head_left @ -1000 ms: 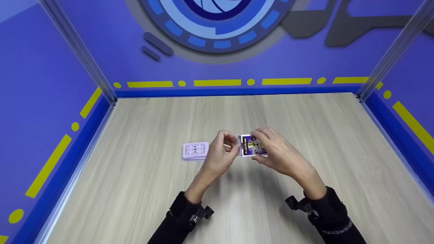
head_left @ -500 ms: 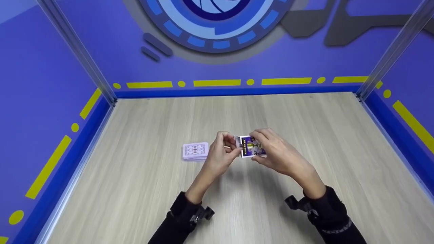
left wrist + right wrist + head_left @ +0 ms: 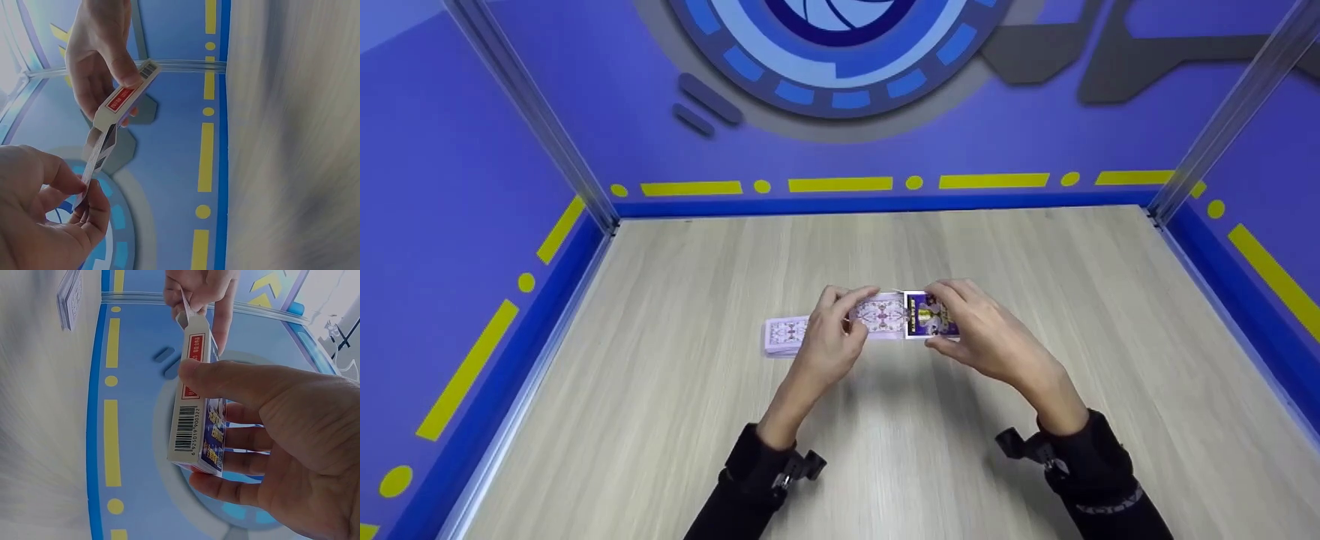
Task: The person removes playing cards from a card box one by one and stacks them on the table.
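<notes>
I note patterned cards (image 3: pixel 880 315) newly showing at the mouth of the box (image 3: pixel 921 316), left hand (image 3: pixel 829 341) pinching their free end, right hand (image 3: pixel 994 341) gripping the box above the table (image 3: pixel 697 281); extraction, I judge, partly done.

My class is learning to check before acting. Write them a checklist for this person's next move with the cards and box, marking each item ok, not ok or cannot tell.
1. Card box held securely: ok; the right hand grips it between thumb and fingers.
2. Held cards gripped: ok; the left hand pinches them at the end away from the box.
3. Held cards well clear of the box: not ok; they reach its open end.
4. Inside of the box checked for more cards: cannot tell; its inside is hidden.
5. Card pile resting on the table: ok; it lies flat, partly covered by the left hand in the head view.
</notes>
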A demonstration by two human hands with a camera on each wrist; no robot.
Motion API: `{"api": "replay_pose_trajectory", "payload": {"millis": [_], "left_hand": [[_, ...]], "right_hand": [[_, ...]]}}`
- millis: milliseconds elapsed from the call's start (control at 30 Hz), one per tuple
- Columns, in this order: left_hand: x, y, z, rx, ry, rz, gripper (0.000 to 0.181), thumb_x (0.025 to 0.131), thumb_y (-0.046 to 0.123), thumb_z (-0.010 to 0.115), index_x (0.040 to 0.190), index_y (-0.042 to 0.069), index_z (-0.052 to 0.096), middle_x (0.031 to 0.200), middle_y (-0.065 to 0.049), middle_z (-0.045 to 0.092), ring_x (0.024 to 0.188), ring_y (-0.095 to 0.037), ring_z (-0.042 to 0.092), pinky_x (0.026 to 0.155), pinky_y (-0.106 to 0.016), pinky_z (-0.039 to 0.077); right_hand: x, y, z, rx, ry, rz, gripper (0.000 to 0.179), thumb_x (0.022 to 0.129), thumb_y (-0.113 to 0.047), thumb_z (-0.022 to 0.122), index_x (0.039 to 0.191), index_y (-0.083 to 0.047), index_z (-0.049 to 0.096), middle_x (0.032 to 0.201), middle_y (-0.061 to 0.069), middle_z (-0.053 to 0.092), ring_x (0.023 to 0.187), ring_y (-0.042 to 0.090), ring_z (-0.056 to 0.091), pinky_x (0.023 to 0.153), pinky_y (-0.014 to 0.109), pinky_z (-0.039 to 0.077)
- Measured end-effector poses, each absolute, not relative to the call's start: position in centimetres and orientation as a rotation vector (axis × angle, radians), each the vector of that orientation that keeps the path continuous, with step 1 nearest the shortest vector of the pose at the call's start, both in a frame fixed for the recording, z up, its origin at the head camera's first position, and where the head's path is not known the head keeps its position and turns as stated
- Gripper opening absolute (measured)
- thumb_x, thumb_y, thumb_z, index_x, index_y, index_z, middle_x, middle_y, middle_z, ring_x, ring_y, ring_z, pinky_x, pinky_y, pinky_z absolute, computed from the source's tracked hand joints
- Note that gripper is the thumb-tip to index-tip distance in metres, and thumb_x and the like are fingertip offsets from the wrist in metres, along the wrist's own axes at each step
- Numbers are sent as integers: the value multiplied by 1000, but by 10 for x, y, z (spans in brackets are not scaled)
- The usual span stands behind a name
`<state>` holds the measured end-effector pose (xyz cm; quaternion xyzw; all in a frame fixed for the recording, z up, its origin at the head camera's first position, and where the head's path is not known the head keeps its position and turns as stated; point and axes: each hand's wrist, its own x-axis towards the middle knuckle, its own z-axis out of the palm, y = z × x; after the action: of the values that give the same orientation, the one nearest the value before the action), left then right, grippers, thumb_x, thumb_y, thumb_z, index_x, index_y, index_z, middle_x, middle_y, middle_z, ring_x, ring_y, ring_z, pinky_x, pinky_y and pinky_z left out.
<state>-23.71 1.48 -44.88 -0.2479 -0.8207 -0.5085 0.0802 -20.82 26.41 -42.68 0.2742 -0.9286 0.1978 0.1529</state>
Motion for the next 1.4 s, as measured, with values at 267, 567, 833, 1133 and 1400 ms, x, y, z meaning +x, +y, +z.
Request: {"api": "replay_pose_trajectory", "payload": {"millis": [267,567,833,1133,1400], "left_hand": [[-233,11,-449,-843,-2569,-1184,64,81,22,90,136,7,60,130,-12,41,107,-21,55,93,-33,51],[-238,5,-451,-976,-2505,-785,70,80,28,90,138,4,60,125,-11,52,117,-25,51,108,-36,44],[-246,-17,-443,-951,-2560,-781,66,83,22,87,141,5,60,125,-12,53,117,-27,50,105,-41,44],[-254,-52,-432,-770,-2705,-776,65,85,10,85,143,1,58,137,-17,52,128,-32,46,107,-46,42],[-260,-73,-431,-689,-2796,-795,65,87,9,83,144,-2,56,137,-19,52,130,-34,48,111,-48,41]], "right_hand": [[-208,264,-428,806,-2653,571,67,80,-15,91,136,1,57,131,17,60,117,30,59,94,45,55],[-209,267,-429,774,-2688,578,67,80,-14,90,136,1,57,132,18,60,116,31,60,93,46,55],[-211,277,-426,685,-2740,618,68,81,-10,88,138,4,54,133,23,59,114,34,60,89,47,56],[-212,292,-423,594,-2763,665,73,85,-8,78,147,10,42,137,30,52,112,36,56,87,47,54],[-211,302,-422,537,-2805,670,69,87,-7,71,145,16,41,134,32,52,109,37,55,87,48,52]]}}
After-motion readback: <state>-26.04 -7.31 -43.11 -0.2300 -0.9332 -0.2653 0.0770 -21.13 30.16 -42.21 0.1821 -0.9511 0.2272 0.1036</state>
